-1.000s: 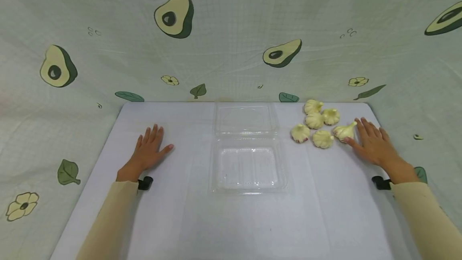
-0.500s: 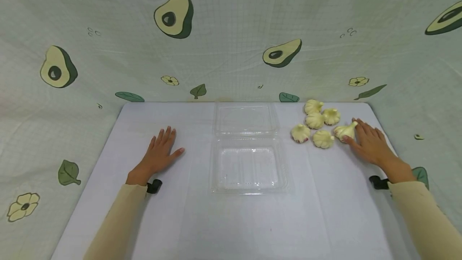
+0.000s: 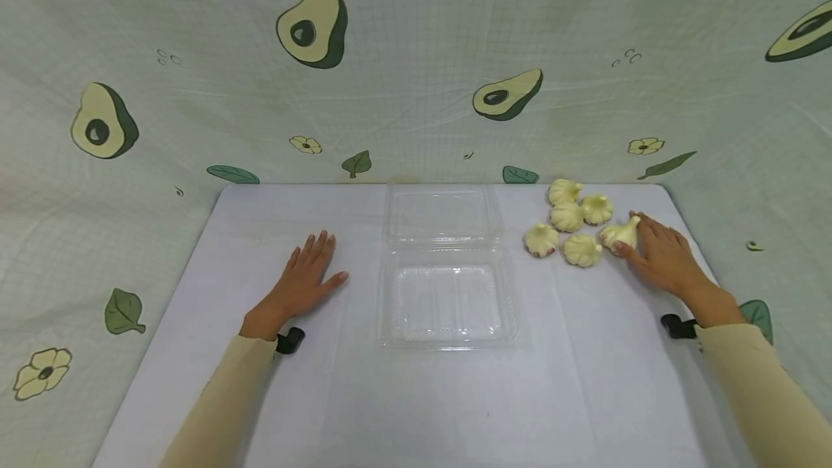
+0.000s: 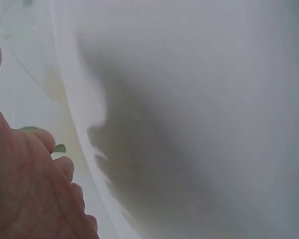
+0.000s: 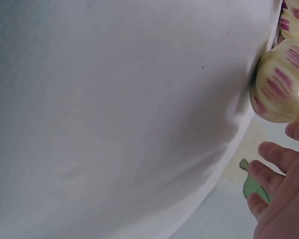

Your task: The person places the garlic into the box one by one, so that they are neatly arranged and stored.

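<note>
My right hand [image 3: 666, 258] is at the right of the table, beside a pale garlic bulb [image 3: 619, 235]. The thumb touches the bulb's near side, and the fingers reach past its stem, extended and not wrapped round it. In the right wrist view that bulb [image 5: 281, 84] shows purple streaks and sits just above the fingertips. My left hand [image 3: 302, 284] hovers over or rests on the table left of the container, fingers straight and thumb spread, holding nothing. Between the hands lies a clear plastic clamshell container [image 3: 388, 302], its lid [image 3: 442, 215] folded back, away from me.
Several other garlic bulbs [image 3: 565, 217] are grouped at the back right, left of my right hand. A white cloth covers the table [image 3: 416, 410]. An avocado-print curtain [image 3: 416, 56] hangs behind and along both sides.
My left hand has slid right, toward the container. The right hand has shifted slightly left against the garlic bulb, and the bulb has nudged a little left. The container has not moved.
</note>
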Motion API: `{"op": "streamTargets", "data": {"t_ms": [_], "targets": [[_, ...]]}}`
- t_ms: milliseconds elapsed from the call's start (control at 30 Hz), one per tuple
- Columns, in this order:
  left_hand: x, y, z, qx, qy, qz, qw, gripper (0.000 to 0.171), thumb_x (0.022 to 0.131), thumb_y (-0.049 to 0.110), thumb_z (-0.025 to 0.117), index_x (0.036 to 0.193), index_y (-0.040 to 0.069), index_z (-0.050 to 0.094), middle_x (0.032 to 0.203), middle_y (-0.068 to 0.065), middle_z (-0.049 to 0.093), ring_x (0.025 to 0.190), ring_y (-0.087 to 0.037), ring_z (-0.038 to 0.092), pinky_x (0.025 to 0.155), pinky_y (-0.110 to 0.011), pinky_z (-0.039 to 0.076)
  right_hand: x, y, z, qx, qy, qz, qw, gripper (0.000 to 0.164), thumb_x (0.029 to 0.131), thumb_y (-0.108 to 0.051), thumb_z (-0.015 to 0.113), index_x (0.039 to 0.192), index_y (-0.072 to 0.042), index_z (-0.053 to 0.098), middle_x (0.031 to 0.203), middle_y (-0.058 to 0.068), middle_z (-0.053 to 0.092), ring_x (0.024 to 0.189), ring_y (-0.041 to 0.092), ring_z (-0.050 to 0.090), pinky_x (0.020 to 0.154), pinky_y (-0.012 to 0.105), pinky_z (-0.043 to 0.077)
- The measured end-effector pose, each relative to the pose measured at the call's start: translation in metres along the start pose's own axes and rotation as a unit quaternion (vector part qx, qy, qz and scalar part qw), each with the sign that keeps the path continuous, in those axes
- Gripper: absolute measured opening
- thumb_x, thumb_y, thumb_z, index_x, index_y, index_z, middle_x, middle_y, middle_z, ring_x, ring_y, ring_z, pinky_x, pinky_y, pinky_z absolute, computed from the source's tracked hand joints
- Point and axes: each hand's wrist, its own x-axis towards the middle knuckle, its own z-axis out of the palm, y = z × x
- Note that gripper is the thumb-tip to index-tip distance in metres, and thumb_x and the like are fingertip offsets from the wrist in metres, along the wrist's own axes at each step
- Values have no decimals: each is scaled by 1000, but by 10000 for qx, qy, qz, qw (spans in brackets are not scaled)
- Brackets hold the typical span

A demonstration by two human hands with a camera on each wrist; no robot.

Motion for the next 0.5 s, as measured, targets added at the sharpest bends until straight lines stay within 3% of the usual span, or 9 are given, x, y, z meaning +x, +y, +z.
{"op": "streamTargets", "data": {"t_ms": [233,500], "targets": [[-1,14,-1,-289,-105,181,9994,87,110,48,52,168,-2,11,176,-22,3,162,-43,-3,128,-64,-3,1,-1,1,-152,201,-151,9996,78,111,-45,52,153,19,34,147,47,40,135,63,37,109,76,26],[-1,28,3,-596,-303,401,9970,88,110,51,50,168,-1,11,176,-21,5,162,-45,-1,127,-66,0,0,-5,0,-290,102,-149,9994,78,109,-45,58,145,22,42,139,50,44,131,65,40,111,75,27]]}}
